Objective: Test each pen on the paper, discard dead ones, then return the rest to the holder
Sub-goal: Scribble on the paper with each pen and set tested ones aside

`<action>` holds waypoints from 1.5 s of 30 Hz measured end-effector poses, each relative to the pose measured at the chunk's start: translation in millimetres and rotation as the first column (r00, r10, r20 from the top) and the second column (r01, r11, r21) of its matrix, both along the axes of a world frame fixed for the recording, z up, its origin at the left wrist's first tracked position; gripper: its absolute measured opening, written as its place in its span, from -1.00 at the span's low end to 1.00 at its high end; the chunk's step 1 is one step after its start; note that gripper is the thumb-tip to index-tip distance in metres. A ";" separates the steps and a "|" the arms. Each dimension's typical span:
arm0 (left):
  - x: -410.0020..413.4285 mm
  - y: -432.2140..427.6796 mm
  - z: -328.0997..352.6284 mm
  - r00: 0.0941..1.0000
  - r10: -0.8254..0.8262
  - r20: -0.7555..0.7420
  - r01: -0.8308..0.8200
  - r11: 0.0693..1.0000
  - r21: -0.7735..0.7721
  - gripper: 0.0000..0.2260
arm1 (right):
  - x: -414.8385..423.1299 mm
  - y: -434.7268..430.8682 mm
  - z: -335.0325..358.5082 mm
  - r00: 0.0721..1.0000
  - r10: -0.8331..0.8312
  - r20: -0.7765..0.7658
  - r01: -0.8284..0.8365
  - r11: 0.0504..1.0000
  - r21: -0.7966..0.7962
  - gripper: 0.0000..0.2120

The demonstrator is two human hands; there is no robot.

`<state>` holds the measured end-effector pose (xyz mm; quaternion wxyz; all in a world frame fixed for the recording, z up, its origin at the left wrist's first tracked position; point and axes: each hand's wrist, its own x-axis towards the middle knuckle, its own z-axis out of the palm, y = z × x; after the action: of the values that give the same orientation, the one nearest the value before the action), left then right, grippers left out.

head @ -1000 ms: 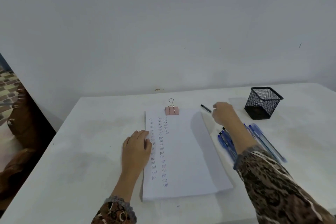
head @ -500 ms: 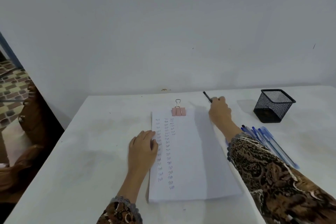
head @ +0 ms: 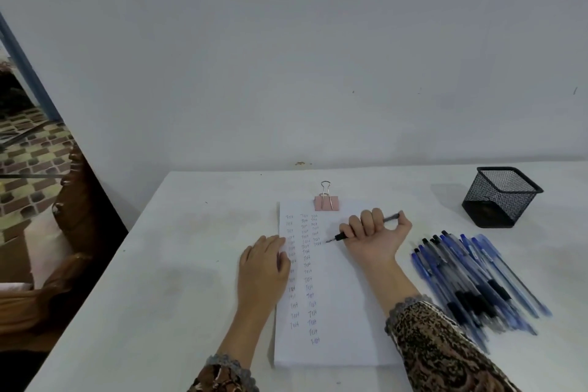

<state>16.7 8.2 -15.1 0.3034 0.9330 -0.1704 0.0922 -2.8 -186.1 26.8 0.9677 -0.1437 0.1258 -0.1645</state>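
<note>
Testing under way: our right hand (head: 375,235) grips a pen (head: 340,236) at the paper (head: 343,312), left hand (head: 264,267) flat on its edge; next, write and judge ink.

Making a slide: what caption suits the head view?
Right hand holds a pen to the paper, left hand flat on its edge, pens piled near the holder.
</note>
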 end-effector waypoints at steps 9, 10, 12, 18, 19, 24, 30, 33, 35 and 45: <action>-0.4 0.5 0.7 1.000 -0.002 -0.004 0.002 1.000 -0.001 -0.67 | 17.0 8.3 -1.8 0.999 0.026 -0.031 -0.030 0.990 -0.140 -0.75; -0.5 0.5 0.9 1.000 -0.002 -0.002 0.002 1.000 -0.002 -0.67 | 20.5 8.6 -4.2 0.998 0.028 -0.062 -0.039 0.984 -0.176 -0.66; -0.7 0.3 1.3 1.000 -0.004 -0.001 0.004 1.000 -0.002 -0.67 | 23.5 10.6 -4.9 0.991 0.035 -0.129 -0.075 0.945 -0.318 -0.47; -0.1 0.0 1.1 1.000 -0.008 0.015 0.008 1.000 0.002 -0.68 | 18.1 21.4 -7.4 0.985 0.052 -0.166 -0.153 0.717 -0.680 -0.86; -0.1 0.0 0.9 1.000 -0.007 0.019 0.007 1.000 0.003 -0.68 | 17.9 21.4 -9.4 0.985 0.035 -0.172 -0.151 0.665 -0.732 -0.80; -1.3 -1.4 3.7 1.000 0.001 0.005 -0.001 1.000 0.003 -0.67 | 17.1 28.2 -18.7 0.966 -0.175 -0.193 -0.101 0.431 -0.897 -0.51; -1.7 -2.1 5.6 1.000 0.005 -0.005 -0.005 1.000 0.006 -0.67 | 13.9 35.3 -15.8 0.963 -0.205 -0.177 -0.113 0.290 -0.950 -0.54; -1.5 -1.9 6.8 1.000 0.002 -0.011 -0.002 1.000 0.014 -0.67 | 12.5 36.0 -15.6 0.963 -0.201 -0.180 -0.119 0.281 -0.952 -0.54; -2.0 -2.1 7.9 1.000 0.001 -0.016 -0.001 1.000 0.014 -0.67 | 11.8 36.8 -15.3 0.963 -0.190 -0.189 -0.131 0.283 -0.950 -0.53; -2.7 -0.7 7.9 1.000 -0.005 -0.019 0.006 1.000 0.020 -0.66 | 11.7 36.6 -15.3 0.967 -0.161 -0.199 -0.145 0.298 -0.944 -0.56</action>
<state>14.0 7.4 -7.2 0.2959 0.9363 -0.1710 0.0808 8.8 -149.5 11.5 0.6672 -0.7083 0.1280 -0.1918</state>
